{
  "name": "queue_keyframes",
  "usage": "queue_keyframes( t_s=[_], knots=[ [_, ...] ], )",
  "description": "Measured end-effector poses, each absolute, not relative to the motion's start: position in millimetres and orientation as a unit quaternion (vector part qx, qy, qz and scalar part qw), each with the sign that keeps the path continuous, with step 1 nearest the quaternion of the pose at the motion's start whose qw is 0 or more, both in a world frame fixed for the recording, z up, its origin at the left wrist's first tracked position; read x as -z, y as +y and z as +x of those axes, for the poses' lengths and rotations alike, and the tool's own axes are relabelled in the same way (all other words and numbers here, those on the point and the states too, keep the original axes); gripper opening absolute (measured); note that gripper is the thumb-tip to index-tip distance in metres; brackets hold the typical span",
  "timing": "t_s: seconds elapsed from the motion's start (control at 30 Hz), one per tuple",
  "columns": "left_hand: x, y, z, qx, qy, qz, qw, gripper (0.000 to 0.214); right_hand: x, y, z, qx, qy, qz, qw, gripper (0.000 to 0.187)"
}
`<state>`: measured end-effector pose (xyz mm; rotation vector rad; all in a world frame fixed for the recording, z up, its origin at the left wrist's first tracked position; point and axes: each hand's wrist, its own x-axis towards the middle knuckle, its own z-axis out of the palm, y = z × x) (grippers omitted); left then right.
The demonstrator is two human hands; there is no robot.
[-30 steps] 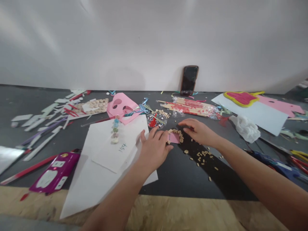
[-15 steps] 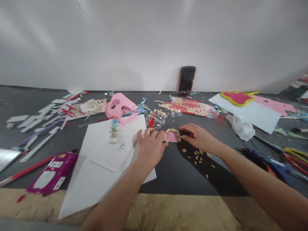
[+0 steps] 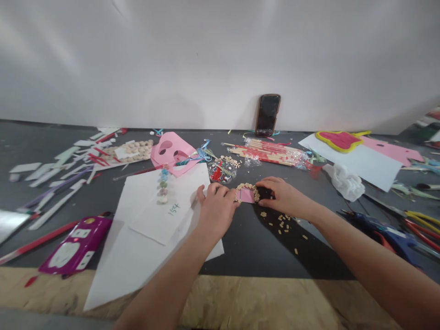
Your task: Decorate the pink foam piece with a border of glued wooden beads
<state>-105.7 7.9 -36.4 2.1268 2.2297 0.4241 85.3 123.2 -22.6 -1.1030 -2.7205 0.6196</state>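
Observation:
A small pink card (image 3: 246, 195) edged with tan wooden beads lies on the dark mat at the centre. My left hand (image 3: 216, 211) rests flat beside its left edge, fingers together and touching it, with the heel on white paper sheets (image 3: 151, 229). My right hand (image 3: 285, 197) sits at the card's right edge, its fingers curled in a pinch against the bead border; what it pinches is too small to make out. Several loose tan beads (image 3: 283, 224) are scattered just under my right wrist.
A phone (image 3: 268, 114) leans on the back wall. Bagged sticks (image 3: 271, 153), a pink mask cutout (image 3: 173, 153), a dish of googly eyes (image 3: 222, 170), a purple case (image 3: 74, 245), white strips (image 3: 58, 183), crumpled tissue (image 3: 345, 181), and a blue glue gun (image 3: 388, 236) surround the hands.
Both hands drew in closer to the pink card. My right fingers curled from loosely spread into a pinch at the card's right edge. The view shifted slightly.

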Motion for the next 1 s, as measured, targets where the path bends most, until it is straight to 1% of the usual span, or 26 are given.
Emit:
queue_keyframes(
  t_s=[0.3, 0.47, 0.5, 0.57, 0.63, 0.7, 0.8, 0.87, 1.0],
  knots=[
    [38, 9, -106, -0.146, 0.717, 0.682, 0.004, 0.023, 22, 122, 84, -0.208, -0.903, -0.367, 0.079, 0.045],
    [36, 7, -105, -0.149, 0.717, 0.681, 0.001, 0.023, 19, 120, 85, -0.218, -0.901, -0.364, 0.086, 0.046],
    [35, 7, -105, -0.15, 0.716, 0.682, 0.001, 0.024, 17, 119, 86, -0.222, -0.899, -0.364, 0.099, 0.044],
    [33, 7, -106, -0.157, 0.716, 0.68, -0.003, 0.027, 10, 114, 89, -0.23, -0.885, -0.376, 0.152, 0.036],
    [33, 7, -107, -0.169, 0.717, 0.676, -0.012, 0.03, 1, 103, 94, -0.232, -0.858, -0.406, 0.215, 0.025],
    [37, 7, -111, -0.185, 0.714, 0.674, -0.028, 0.033, -10, 86, 103, -0.221, -0.83, -0.446, 0.251, 0.017],
    [46, 9, -114, -0.219, 0.683, 0.695, -0.05, 0.038, -22, 51, 117, -0.2, -0.794, -0.498, 0.285, 0.023],
    [52, 9, -114, -0.252, 0.666, 0.698, -0.077, 0.042, -24, 25, 126, -0.251, -0.759, -0.5, 0.333, 0.022],
    [58, 4, -119, -0.306, 0.642, 0.699, -0.082, 0.048, -12, -21, 141, -0.315, -0.696, -0.533, 0.363, 0.024]
  ],
)
